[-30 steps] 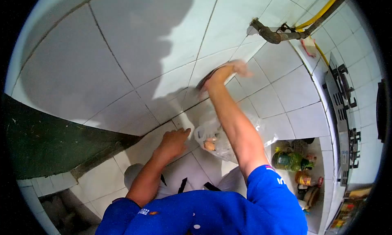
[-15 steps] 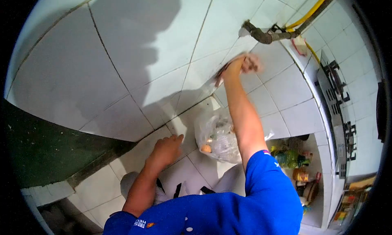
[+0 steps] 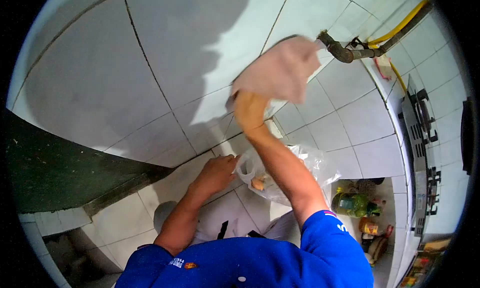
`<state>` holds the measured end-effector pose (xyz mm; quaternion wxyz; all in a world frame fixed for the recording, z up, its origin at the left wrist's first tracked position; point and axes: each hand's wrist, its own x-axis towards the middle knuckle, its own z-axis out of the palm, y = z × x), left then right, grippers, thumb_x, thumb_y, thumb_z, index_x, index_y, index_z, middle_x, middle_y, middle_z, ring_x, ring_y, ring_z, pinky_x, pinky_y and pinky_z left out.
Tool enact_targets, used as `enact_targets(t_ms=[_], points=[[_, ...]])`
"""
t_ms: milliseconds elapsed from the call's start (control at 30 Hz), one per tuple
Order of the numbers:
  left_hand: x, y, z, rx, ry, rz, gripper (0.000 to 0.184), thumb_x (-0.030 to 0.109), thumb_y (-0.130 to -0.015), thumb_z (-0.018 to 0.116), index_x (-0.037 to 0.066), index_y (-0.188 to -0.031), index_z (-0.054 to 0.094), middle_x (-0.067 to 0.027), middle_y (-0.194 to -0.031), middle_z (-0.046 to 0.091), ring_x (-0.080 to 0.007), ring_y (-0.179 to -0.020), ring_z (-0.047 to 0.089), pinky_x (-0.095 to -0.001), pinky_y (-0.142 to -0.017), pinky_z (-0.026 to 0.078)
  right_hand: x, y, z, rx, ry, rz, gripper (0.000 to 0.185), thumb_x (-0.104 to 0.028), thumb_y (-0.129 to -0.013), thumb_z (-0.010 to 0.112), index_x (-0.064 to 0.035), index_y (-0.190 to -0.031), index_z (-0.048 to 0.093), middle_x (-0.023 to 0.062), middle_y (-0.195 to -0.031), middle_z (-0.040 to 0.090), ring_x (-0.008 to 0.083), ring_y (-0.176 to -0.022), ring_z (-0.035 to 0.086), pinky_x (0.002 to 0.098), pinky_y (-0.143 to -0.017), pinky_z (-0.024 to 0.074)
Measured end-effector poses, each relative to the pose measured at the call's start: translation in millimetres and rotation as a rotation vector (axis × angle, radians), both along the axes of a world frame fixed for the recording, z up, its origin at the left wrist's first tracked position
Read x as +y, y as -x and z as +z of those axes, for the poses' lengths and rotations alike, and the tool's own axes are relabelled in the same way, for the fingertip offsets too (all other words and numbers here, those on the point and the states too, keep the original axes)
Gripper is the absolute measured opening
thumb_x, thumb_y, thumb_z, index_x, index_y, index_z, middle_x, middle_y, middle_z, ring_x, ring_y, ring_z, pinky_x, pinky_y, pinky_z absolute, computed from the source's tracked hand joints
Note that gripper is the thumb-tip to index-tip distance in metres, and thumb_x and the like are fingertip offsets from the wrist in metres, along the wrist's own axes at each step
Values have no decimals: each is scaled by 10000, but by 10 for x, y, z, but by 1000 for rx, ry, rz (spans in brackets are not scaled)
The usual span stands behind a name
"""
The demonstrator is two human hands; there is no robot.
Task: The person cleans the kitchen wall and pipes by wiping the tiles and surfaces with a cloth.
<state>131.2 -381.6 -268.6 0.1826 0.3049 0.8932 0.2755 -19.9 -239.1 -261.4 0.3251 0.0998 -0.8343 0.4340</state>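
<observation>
A pink cloth (image 3: 280,68) covers the fingers of my right hand (image 3: 251,109), which holds it against the white tiled wall below the pipe. The cloth's free edge is blurred by motion. Lower down, my left hand (image 3: 218,173) is beside a clear plastic bag (image 3: 317,165), its index finger stretched to the bag's left edge and the other fingers loosely bent. Whether that finger touches the bag is hard to tell. Inside the bag lies a pale orange-brown scrap (image 3: 258,183). My right forearm passes over the bag and hides part of it.
A dark pipe (image 3: 342,53) with a yellow hose (image 3: 402,25) juts out at upper right. The gas stove (image 3: 420,123) stands along the right edge. Below it, a recess holds a green bottle (image 3: 350,204) and other containers. A dark green panel (image 3: 65,168) is at left.
My right hand has moved left along the wall, and the pink cloth is now spread out in plain sight. The gap between my left hand and the bag has narrowed. The view has shifted slightly.
</observation>
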Motion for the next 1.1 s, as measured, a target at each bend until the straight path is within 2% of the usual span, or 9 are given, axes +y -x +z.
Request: enact_targets(t_ms=[333,433,567,667,733,767,867,967,1100], points=[[13,-176,-206,189,-64,21,556,167,-822,698,0,-1317,505,-174,-1126,636,-355,-1036,629,-453,-877,516,161,129,-425,153,-605,-195,631,-267,-922,633,-39,-1454,382,125,-1445,446,267,-1344,403,405,-1138,303],[12,-113,-46,-17,17,4,582,201,-862,681,21,-1383,495,-204,-1341,581,-371,-1240,550,-465,-1056,428,335,104,-155,103,-775,-132,636,-286,-912,659,-41,-1443,410,117,-1400,482,250,-1321,424,405,-1134,301],[17,-120,91,-17,-34,38,561,174,-861,677,27,-1375,505,-197,-1335,586,-373,-1222,564,-472,-1044,441,97,-218,144,193,-131,-93,537,-193,-939,604,-16,-1415,430,176,-1439,455,337,-1337,408,424,-1143,289],[18,-177,95,84,-142,93,525,160,-865,667,42,-1357,530,-193,-1324,594,-375,-1205,575,-473,-1029,454,266,-210,396,-523,396,344,750,-271,-929,605,-15,-1522,223,223,-1565,245,387,-1462,211,456,-1200,171],[21,-150,91,160,-204,131,502,153,-870,660,51,-1348,543,-192,-1314,600,-376,-1198,579,-473,-1023,459,121,-143,-242,4,-263,-48,632,-202,-965,572,-40,-1505,286,188,-1544,311,345,-1450,249,430,-1207,161],[28,-108,79,226,-245,197,464,149,-875,656,58,-1322,569,-191,-1291,615,-374,-1184,589,-466,-1018,466,-234,-411,149,106,-16,-35,668,-287,-934,614,-17,-1475,330,202,-1508,361,342,-1419,307,433,-1185,206],[28,-76,223,287,-323,323,396,135,-881,649,67,-1270,615,-188,-1243,643,-369,-1154,609,-448,-1003,481,492,123,-69,189,-282,-85,635,-239,-981,551,-54,-1515,262,172,-1558,295,311,-1461,244,395,-1207,171],[91,-120,300,261,-418,401,361,111,-887,635,74,-1246,638,-181,-1210,658,-354,-1130,625,-422,-982,493,1115,352,415,-602,-149,901,658,-257,-988,543,-61,-1530,225,161,-1573,277,297,-1466,242,377,-1205,178],[215,-123,312,350,-521,434,342,80,-880,632,61,-1221,654,-178,-1186,668,-348,-1096,643,-398,-936,517,398,48,252,-1,-110,317,574,-263,-988,558,-56,-1476,335,151,-1474,403,294,-1401,334,390,-1164,242]])
